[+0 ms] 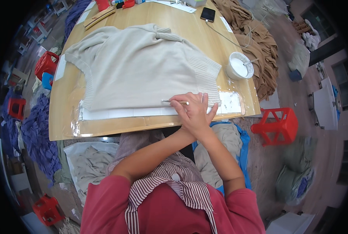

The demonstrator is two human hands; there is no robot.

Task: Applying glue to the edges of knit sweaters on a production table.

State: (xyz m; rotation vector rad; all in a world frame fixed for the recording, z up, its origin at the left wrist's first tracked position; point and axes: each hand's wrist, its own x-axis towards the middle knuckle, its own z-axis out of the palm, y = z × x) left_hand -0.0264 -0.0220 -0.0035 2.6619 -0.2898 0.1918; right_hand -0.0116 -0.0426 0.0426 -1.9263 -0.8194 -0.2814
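Note:
A cream knitted sweater (138,66) lies spread flat on a wooden table (64,117). Its lower hem runs along a strip of white paper (119,113) near the table's front edge. My forearms cross at the wrists and both hands sit stacked at the hem on the right. My right hand (190,111) is on top and pinches a thin stick-like tool (174,101) that points left along the hem. My left hand (211,110) lies mostly hidden beneath it, with only its fingers showing flat on the ribbed hem.
A white bowl of white paste (239,65) with a stick in it stands at the table's right edge. A black phone (208,14) with a cable lies at the far side. Brown garments (259,46) hang off the right; a red stool (277,125), blue fabric (37,132).

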